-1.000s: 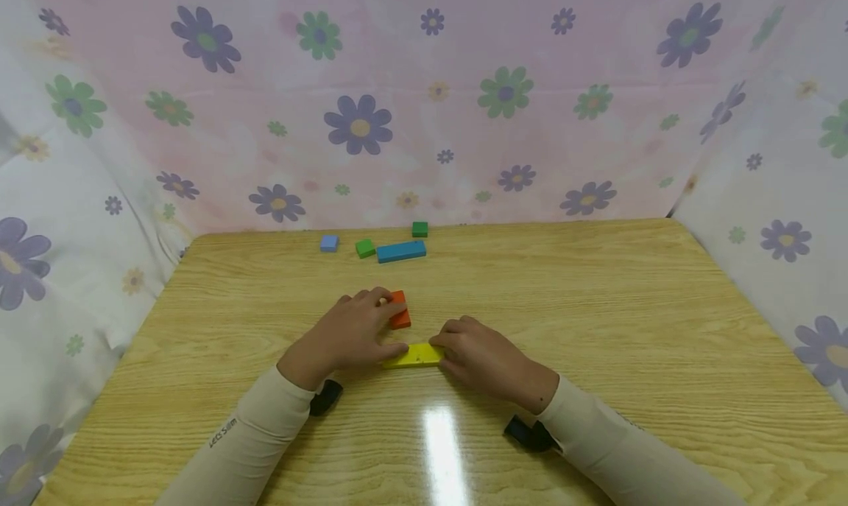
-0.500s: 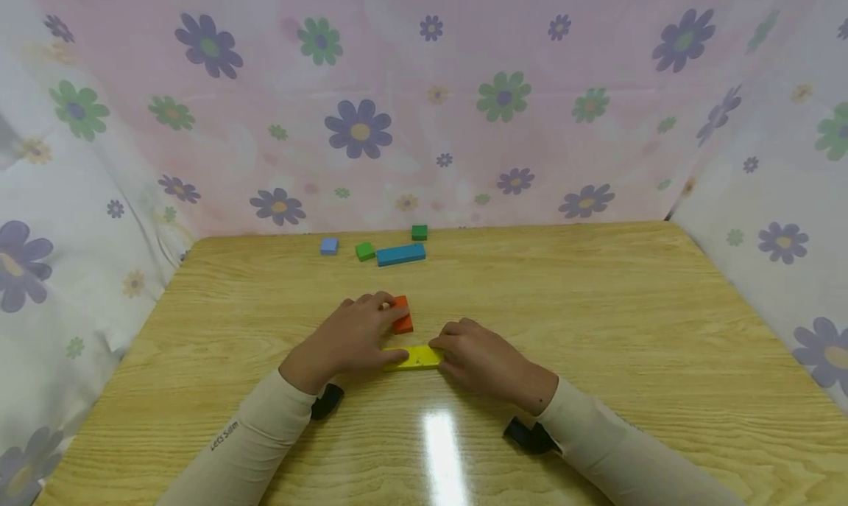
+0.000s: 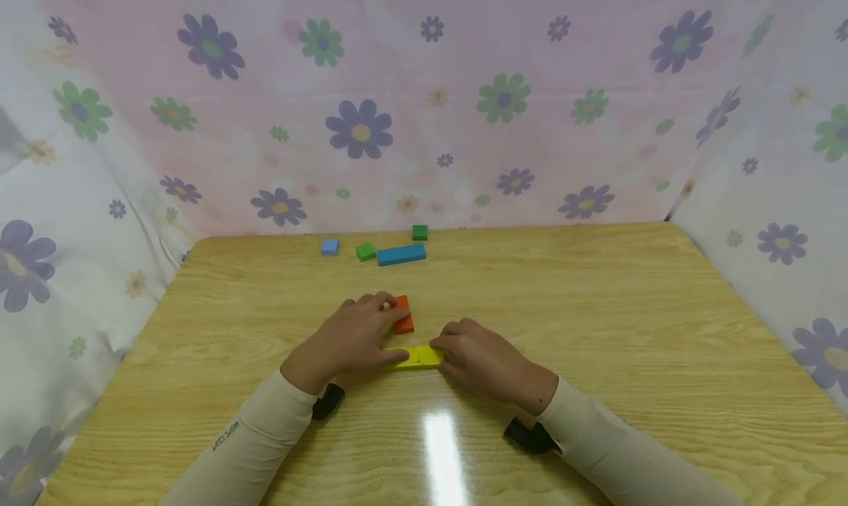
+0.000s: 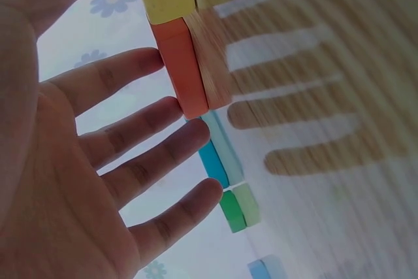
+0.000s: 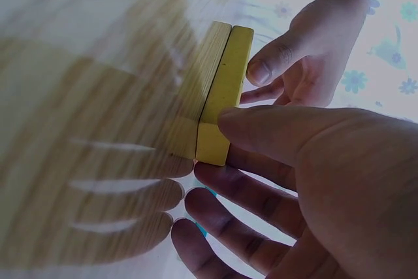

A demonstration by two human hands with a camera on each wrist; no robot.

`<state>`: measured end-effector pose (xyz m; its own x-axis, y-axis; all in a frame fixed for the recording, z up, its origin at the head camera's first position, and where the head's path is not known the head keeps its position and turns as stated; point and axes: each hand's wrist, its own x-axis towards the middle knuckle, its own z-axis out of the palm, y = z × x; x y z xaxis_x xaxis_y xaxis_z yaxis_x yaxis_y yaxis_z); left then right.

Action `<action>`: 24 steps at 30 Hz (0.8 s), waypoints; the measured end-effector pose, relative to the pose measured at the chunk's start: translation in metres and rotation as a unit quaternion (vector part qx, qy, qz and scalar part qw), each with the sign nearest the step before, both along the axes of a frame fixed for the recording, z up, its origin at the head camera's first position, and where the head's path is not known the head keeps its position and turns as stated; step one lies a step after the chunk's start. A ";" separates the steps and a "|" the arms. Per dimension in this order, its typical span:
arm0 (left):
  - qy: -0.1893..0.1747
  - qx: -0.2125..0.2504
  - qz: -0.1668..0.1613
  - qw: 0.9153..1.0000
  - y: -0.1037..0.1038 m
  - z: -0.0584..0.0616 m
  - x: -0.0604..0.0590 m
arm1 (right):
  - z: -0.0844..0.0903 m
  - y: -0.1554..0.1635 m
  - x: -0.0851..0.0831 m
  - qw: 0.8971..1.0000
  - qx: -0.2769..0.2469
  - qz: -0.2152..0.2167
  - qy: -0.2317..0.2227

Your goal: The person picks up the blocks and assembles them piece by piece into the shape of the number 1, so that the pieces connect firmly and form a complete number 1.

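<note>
**Two hands bracket a yellow block, orange block at its far side**

The right hand [image 3: 486, 359] presses thumb and relaxed fingers against the right end of the yellow block [image 3: 415, 356], which lies flat on the wooden table [image 3: 596, 307]. The left hand [image 3: 347, 336] meets the block's left end with its thumb, fingers spread straight onto the orange block [image 3: 401, 314] at 12 o'clock, seemingly steadying both pieces together. Farther toward 12 o'clock lie a long blue block [image 3: 400, 254], two green cubes [image 3: 365, 251] and a light blue cube [image 3: 329, 246].
</note>
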<state>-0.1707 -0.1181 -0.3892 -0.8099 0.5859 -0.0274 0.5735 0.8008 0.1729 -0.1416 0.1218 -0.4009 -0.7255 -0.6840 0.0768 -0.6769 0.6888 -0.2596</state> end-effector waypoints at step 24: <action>-0.004 0.009 -0.005 1.000 0.001 0.003 0.001 | -0.001 0.000 -0.002 1.000 -0.003 0.000 0.000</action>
<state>-0.1697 -0.1174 -0.3863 -0.8037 0.5946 -0.0234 0.5801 0.7916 0.1923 -0.1433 0.1213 -0.4019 -0.7252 -0.6837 0.0819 -0.6773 0.6868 -0.2636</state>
